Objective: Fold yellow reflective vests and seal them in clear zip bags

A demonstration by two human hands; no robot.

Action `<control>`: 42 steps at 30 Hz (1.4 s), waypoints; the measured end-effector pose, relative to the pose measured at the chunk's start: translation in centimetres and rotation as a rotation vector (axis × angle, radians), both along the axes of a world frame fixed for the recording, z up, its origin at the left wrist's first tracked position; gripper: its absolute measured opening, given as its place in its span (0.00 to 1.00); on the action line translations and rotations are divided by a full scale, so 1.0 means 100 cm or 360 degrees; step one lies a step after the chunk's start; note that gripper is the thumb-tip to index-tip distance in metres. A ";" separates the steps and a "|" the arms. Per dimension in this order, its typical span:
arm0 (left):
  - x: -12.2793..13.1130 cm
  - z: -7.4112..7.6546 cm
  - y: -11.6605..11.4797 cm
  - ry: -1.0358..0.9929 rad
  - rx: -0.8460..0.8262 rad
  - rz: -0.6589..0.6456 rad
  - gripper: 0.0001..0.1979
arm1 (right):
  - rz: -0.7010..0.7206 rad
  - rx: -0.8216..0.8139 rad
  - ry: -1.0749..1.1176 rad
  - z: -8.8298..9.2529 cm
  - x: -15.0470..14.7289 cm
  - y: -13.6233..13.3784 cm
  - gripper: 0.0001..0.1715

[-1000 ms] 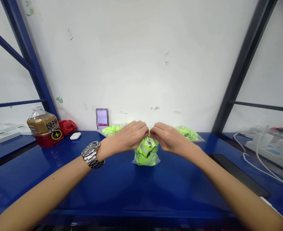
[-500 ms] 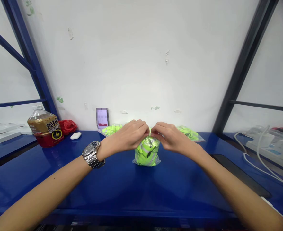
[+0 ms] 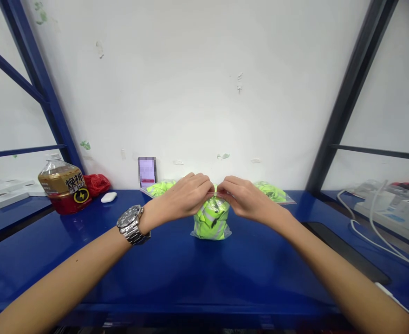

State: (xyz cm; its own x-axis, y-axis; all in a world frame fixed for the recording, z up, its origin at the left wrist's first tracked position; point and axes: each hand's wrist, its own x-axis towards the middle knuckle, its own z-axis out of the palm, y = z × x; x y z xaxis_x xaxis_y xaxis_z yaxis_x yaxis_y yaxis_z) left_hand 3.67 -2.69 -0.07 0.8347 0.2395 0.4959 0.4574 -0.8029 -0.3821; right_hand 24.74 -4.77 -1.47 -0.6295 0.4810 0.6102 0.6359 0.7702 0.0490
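A clear plastic zip bag (image 3: 211, 225) stands upright on the blue table, packed with a folded neon-yellow garment with grey reflective strips. My left hand (image 3: 192, 194) pinches the top edge of this bag, left of its middle. Close beside it, my right hand (image 3: 241, 197) pinches the same edge from the right. The fingertips of both hands nearly meet, and they partly hide the bag's opening. Behind my hands lie more bags of neon-yellow fabric, one bag (image 3: 160, 188) on the left and another bag (image 3: 272, 191) on the right.
A large drink bottle (image 3: 65, 185), a red plastic bag (image 3: 98, 184) and a white earphone case (image 3: 108, 197) are at the left. A phone (image 3: 146, 171) leans on the wall. At the right are a dark flat device (image 3: 347, 253), white cables (image 3: 371, 222) and a power strip (image 3: 395, 211).
Both hands keep their pinch on the bag's top edge, with hardly any movement. The whole view has shifted very slightly.
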 end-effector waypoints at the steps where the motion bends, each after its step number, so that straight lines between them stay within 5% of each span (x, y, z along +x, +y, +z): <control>1: 0.000 0.000 0.000 -0.0002 -0.0002 0.0001 0.11 | -0.0003 0.0002 0.0000 0.000 0.000 0.000 0.07; 42: -0.001 0.000 0.000 -0.0005 0.0020 -0.0025 0.10 | 0.0025 0.0028 0.0014 -0.001 -0.001 0.001 0.07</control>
State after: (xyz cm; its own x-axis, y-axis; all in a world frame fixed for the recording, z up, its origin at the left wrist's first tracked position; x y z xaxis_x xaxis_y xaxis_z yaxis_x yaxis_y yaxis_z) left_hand 3.59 -2.73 -0.12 0.8366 0.2203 0.5015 0.4463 -0.8050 -0.3909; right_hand 24.68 -4.67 -1.52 -0.6315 0.4602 0.6240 0.6242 0.7792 0.0571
